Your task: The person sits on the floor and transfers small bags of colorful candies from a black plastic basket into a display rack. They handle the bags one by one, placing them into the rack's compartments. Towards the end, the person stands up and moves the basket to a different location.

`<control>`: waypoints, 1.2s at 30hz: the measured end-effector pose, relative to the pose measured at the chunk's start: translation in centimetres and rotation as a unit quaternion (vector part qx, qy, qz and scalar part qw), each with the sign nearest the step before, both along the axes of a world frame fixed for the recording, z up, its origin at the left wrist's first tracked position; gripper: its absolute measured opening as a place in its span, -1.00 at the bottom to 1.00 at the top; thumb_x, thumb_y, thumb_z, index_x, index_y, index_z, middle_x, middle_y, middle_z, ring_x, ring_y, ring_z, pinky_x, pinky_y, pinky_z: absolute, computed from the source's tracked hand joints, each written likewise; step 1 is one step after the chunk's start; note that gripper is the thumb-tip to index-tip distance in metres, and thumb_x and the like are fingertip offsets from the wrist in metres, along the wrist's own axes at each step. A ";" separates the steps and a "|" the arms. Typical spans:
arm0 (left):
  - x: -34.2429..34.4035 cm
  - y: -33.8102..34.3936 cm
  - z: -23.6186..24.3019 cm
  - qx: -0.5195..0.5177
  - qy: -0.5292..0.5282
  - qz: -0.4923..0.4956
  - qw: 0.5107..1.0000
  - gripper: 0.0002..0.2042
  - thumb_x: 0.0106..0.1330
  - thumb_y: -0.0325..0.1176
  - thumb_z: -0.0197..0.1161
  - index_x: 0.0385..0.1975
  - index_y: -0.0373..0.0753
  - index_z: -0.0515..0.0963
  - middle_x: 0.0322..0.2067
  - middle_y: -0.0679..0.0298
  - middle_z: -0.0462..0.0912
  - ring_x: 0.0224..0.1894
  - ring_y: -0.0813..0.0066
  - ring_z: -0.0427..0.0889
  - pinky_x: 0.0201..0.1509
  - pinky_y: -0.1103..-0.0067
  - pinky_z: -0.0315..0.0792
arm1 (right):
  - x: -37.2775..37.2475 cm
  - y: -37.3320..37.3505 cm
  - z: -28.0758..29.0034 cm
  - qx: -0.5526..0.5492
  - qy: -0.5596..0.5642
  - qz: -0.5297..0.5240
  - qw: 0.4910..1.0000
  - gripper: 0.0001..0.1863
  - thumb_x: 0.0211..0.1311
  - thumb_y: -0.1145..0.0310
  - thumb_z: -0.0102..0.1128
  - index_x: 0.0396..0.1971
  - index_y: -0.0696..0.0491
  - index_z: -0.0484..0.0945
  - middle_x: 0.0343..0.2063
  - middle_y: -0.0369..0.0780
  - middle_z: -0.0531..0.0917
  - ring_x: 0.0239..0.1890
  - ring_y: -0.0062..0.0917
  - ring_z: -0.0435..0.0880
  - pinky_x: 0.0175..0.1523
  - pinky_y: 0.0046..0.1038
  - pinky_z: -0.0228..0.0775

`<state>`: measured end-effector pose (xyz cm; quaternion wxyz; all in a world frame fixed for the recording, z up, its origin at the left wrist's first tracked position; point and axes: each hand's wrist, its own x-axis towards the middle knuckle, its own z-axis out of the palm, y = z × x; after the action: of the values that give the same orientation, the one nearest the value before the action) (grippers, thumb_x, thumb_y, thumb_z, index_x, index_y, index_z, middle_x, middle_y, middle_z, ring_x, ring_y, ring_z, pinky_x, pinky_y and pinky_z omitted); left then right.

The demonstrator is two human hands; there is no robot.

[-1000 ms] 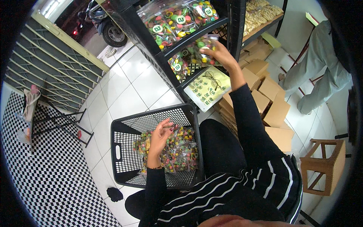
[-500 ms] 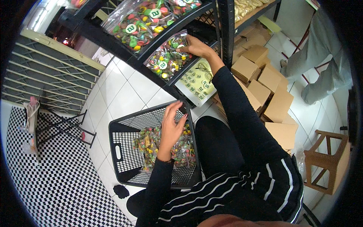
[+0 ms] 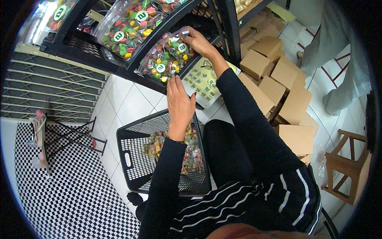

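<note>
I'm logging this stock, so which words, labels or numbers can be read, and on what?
I don't copy out wording, but print stands here:
Round white labels on the clear bags: large green lettering, legible.
Pale yellow sheet: similar green marks, repeated.
Small white tag at one bag's edge: too small to read.

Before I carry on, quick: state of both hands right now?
Left hand: open, holding nothing visible.
Right hand: at the edge of a clear bag; whether gripping cannot be told.

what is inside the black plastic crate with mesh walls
The black plastic mesh crate holds clear plastic packets of small multicoloured pieces. The left black sleeve crosses over it and hides part of the inside; anything beneath the top packets cannot be seen.
</note>
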<state>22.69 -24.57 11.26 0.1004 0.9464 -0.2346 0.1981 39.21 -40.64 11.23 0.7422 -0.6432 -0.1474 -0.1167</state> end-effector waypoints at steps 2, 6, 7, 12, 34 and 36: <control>0.1 -0.6 0.1 0.006 0.008 -0.002 1.000 -0.25 -0.01 -0.39 0.34 0.14 -0.58 0.09 0.13 -0.23 0.17 0.22 -0.14 0.14 0.32 0.25 0.07 | 0.5 -0.3 -0.3 0.043 -0.027 0.003 0.999 -0.72 0.13 0.49 -0.09 -0.13 0.10 0.45 -0.27 -0.26 0.56 -0.26 -0.58 0.48 -0.09 -0.54 0.31; -0.2 -0.5 0.0 0.018 0.014 0.003 1.000 -0.22 -0.03 -0.39 0.34 0.15 -0.60 0.07 0.15 -0.23 0.16 0.24 -0.13 0.11 0.34 0.27 0.03 | -1.3 1.0 0.9 0.022 0.016 0.043 0.999 -0.72 0.13 0.47 -0.07 -0.13 0.12 0.45 -0.29 -0.25 0.58 -0.21 -0.56 0.52 -0.03 -0.54 0.34; -0.3 -0.3 0.0 0.019 0.007 0.004 1.000 -0.21 -0.04 -0.39 0.35 0.15 -0.60 0.07 0.14 -0.23 0.16 0.23 -0.14 0.12 0.33 0.26 0.04 | -2.2 2.0 1.6 0.005 0.040 0.069 0.997 -0.71 0.14 0.44 -0.05 -0.12 0.12 0.45 -0.26 -0.23 0.58 -0.19 -0.54 0.53 -0.02 -0.52 0.34; -0.5 -0.5 0.0 0.028 -0.003 0.004 1.000 -0.19 -0.07 -0.39 0.37 0.15 -0.59 0.06 0.13 -0.23 0.16 0.21 -0.15 0.13 0.32 0.23 0.05 | -2.3 5.8 0.2 -0.172 -0.162 0.002 0.972 -0.53 0.04 0.43 0.08 0.03 0.16 0.39 -0.10 0.08 0.50 0.00 -0.07 0.46 0.17 -0.28 0.23; -0.6 -0.2 0.3 0.010 0.014 0.024 1.000 -0.18 -0.14 -0.41 0.38 0.14 -0.60 0.09 0.15 -0.25 0.16 0.24 -0.15 0.11 0.36 0.28 0.01 | -6.4 6.9 1.5 -0.253 -0.074 -0.303 0.916 -0.54 0.03 0.31 0.14 -0.06 0.23 0.40 -0.06 0.07 0.46 0.04 -0.11 0.40 0.06 -0.23 0.24; -0.9 -0.3 0.3 -0.005 0.018 0.016 1.000 -0.18 -0.14 -0.42 0.38 0.14 -0.59 0.10 0.15 -0.25 0.15 0.25 -0.15 0.11 0.36 0.28 0.00 | -6.3 7.1 0.9 -0.276 -0.058 -0.246 0.927 -0.61 0.05 0.28 0.16 -0.16 0.22 0.46 -0.16 0.04 0.53 -0.04 -0.13 0.47 0.01 -0.22 0.28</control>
<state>21.77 -24.86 11.60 0.1066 0.9527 -0.2170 0.1841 32.94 -33.59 12.12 0.4735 -0.8309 -0.0536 -0.2873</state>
